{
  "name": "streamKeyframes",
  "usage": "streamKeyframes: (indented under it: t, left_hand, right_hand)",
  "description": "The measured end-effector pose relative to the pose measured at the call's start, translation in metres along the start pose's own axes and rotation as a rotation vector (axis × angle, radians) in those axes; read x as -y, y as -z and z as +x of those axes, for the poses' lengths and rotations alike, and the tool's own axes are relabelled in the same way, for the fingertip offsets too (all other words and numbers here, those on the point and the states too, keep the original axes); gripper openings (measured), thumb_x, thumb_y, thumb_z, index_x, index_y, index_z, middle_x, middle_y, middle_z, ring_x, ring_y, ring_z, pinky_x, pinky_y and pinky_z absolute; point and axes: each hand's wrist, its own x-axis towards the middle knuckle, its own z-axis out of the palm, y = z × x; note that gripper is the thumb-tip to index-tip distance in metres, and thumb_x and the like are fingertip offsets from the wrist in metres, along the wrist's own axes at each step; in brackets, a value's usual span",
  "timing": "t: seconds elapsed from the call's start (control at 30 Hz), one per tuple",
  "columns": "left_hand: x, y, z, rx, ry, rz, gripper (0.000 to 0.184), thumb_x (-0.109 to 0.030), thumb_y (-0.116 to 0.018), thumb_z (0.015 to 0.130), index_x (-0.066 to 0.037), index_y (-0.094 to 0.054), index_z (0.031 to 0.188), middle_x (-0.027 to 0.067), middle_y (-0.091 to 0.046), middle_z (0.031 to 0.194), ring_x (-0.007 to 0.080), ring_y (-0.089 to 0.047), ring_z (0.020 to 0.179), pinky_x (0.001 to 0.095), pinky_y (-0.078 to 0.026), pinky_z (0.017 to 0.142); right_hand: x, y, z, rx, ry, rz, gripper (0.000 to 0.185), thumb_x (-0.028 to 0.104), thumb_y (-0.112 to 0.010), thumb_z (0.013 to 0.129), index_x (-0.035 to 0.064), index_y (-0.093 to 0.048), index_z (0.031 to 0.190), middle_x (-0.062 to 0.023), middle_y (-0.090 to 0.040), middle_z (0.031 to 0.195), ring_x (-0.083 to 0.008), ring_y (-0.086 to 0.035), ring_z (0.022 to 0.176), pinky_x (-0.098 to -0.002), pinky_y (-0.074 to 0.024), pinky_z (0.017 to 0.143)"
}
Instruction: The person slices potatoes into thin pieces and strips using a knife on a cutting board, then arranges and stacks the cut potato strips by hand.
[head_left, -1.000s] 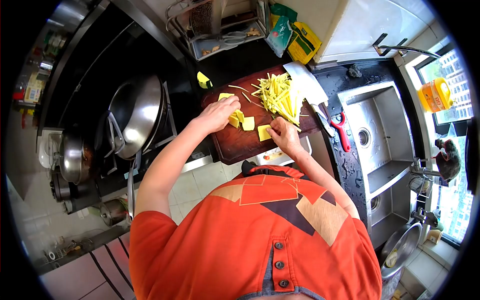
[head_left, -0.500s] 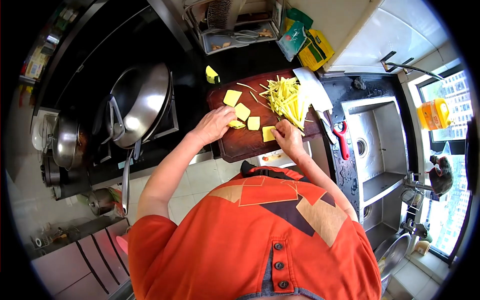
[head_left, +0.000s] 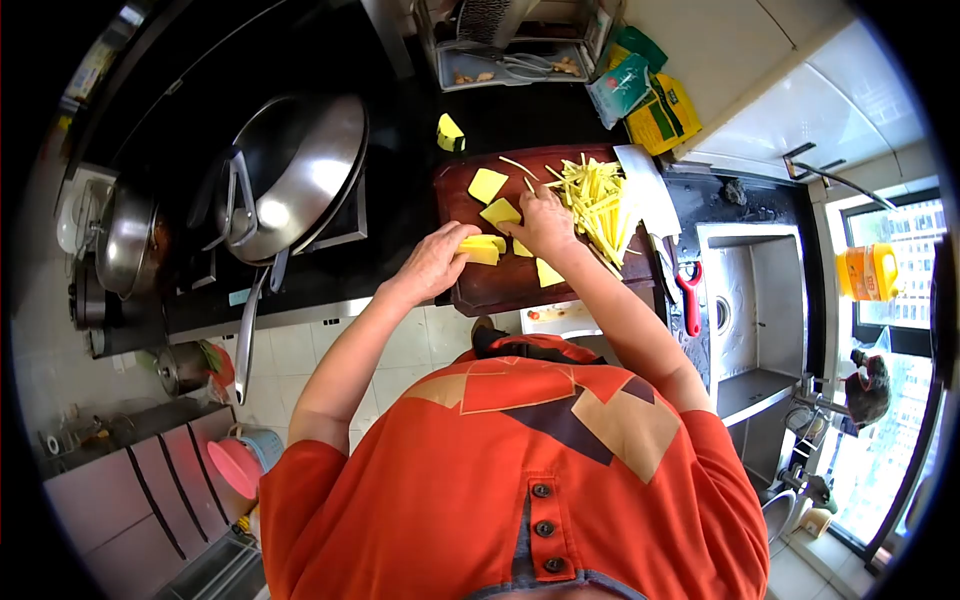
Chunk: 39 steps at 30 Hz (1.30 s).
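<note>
On the dark red cutting board (head_left: pixel 500 293) lie flat yellow slices (head_left: pixel 487 185) and a heap of thin yellow strips (head_left: pixel 597 205). My left hand (head_left: pixel 432 262), at the board's left edge, has its fingers closed on a small stack of yellow slices (head_left: pixel 481 250). My right hand (head_left: pixel 542 223) reaches over the middle of the board, its fingertips at another yellow slice (head_left: pixel 501 212); whether it grips the slice is unclear. A cleaver (head_left: pixel 648 190) rests at the board's right side. Beyond the board's back left corner sits a yellow chunk with dark skin (head_left: pixel 450 134).
A large wok (head_left: pixel 305 185) with a long handle stands on the stove to the left. At the right are a red peeler (head_left: pixel 690 300) and a steel sink (head_left: pixel 755 385). Food bags (head_left: pixel 663 112) and a rack tray (head_left: pixel 512 66) stand at the back.
The view has shifted, so the board appears further right. My right hand has left the slice near the front edge and moved up and left. My left hand now holds stacked slices.
</note>
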Motion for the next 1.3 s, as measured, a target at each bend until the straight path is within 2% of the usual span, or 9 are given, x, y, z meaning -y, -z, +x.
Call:
streamKeyframes:
  t: [0.23,0.4,0.5,0.6,0.83,1.0,1.17,1.23,1.3]
  left_hand:
    - [0.012,-0.03,-0.016,-0.267,-0.053,-0.11,0.038,-0.001,-0.058,0.082,-0.009,-0.055,0.12,0.0175,-0.04,0.138,0.0341,-0.048,0.121,0.0356,-0.043,0.1]
    - [0.008,-0.049,-0.021,-0.363,-0.054,-0.03,0.071,0.001,-0.052,0.084,-0.007,-0.018,0.147,0.0209,-0.038,0.14,0.0372,-0.042,0.126,0.0408,-0.034,0.107]
    - [0.01,-0.052,-0.021,-0.36,-0.038,-0.115,0.061,0.001,-0.052,0.084,-0.007,-0.03,0.141,0.0199,-0.047,0.129,0.0364,-0.047,0.119,0.0413,-0.038,0.103]
    - [0.012,-0.05,-0.023,-0.324,-0.052,-0.109,0.047,0.002,-0.052,0.085,-0.006,-0.041,0.129,0.0179,-0.052,0.121,0.0368,-0.049,0.113,0.0417,-0.041,0.097]
    - [0.007,-0.046,-0.023,-0.315,-0.048,-0.095,0.037,0.0,-0.051,0.084,-0.006,-0.045,0.12,0.0165,-0.052,0.115,0.0359,-0.05,0.11,0.0417,-0.041,0.096]
    - [0.01,-0.047,-0.023,-0.317,-0.045,-0.116,0.036,-0.001,-0.052,0.086,-0.006,-0.046,0.121,0.0171,-0.053,0.116,0.0365,-0.051,0.11,0.0417,-0.042,0.095]
    - [0.014,-0.048,-0.024,-0.321,-0.05,-0.131,0.035,0.0,-0.054,0.085,-0.005,-0.048,0.119,0.0169,-0.053,0.117,0.0357,-0.051,0.111,0.0407,-0.043,0.093]
    - [0.014,-0.046,-0.025,-0.31,-0.049,-0.155,0.034,0.0,-0.054,0.085,-0.005,-0.049,0.118,0.0168,-0.054,0.116,0.0354,-0.051,0.111,0.0403,-0.043,0.093]
    - [0.013,-0.042,-0.025,-0.289,-0.059,-0.149,0.033,0.002,-0.057,0.083,-0.005,-0.051,0.115,0.0168,-0.05,0.124,0.0348,-0.051,0.115,0.0396,-0.043,0.096]
  right_hand:
    - [0.003,-0.007,0.011,0.142,0.078,0.436,0.022,0.019,-0.074,0.071,0.0041,-0.064,0.084,-0.0171,-0.065,0.082,-0.0325,-0.065,0.079,-0.0389,-0.0519,0.075]
    - [0.014,-0.006,-0.016,0.121,0.286,0.636,0.014,0.01,-0.056,0.082,0.0024,-0.065,0.089,-0.0171,-0.065,0.076,-0.0397,-0.063,0.078,-0.043,-0.0507,0.072]
    - [0.014,-0.003,-0.019,0.161,0.452,0.485,0.021,0.006,-0.057,0.082,0.0018,-0.065,0.102,-0.0192,-0.066,0.089,-0.0373,-0.064,0.085,-0.0408,-0.0512,0.073]
    - [0.008,-0.004,0.008,-0.019,0.358,0.385,0.015,0.013,-0.052,0.086,0.0013,-0.062,0.084,-0.0233,-0.062,0.087,-0.0393,-0.062,0.078,-0.0471,-0.0505,0.069]
    - [0.02,-0.015,0.068,-0.195,0.254,0.04,0.044,0.027,-0.077,0.073,0.0023,-0.057,0.103,-0.0172,-0.061,0.096,-0.0327,-0.061,0.093,-0.0425,-0.0509,0.081]
    - [0.025,-0.003,0.089,0.311,-0.03,0.042,0.06,0.025,-0.081,0.067,0.0079,-0.055,0.118,-0.0125,-0.064,0.098,-0.0321,-0.062,0.091,-0.0402,-0.0502,0.084]
    - [-0.002,0.014,0.055,0.226,0.133,0.412,0.033,0.014,-0.075,0.073,0.0023,-0.062,0.101,-0.0164,-0.067,0.089,-0.0266,-0.067,0.084,-0.0362,-0.0537,0.074]
    - [-0.004,0.023,0.029,0.332,-0.138,0.889,0.021,0.008,-0.072,0.075,0.0029,-0.066,0.095,-0.0146,-0.068,0.083,-0.023,-0.068,0.073,-0.0321,-0.0533,0.066]
    - [-0.01,0.004,0.005,0.056,0.084,0.763,0.018,0.006,-0.069,0.077,0.0027,-0.066,0.094,-0.0132,-0.069,0.079,-0.0209,-0.067,0.066,-0.0302,-0.0526,0.061]
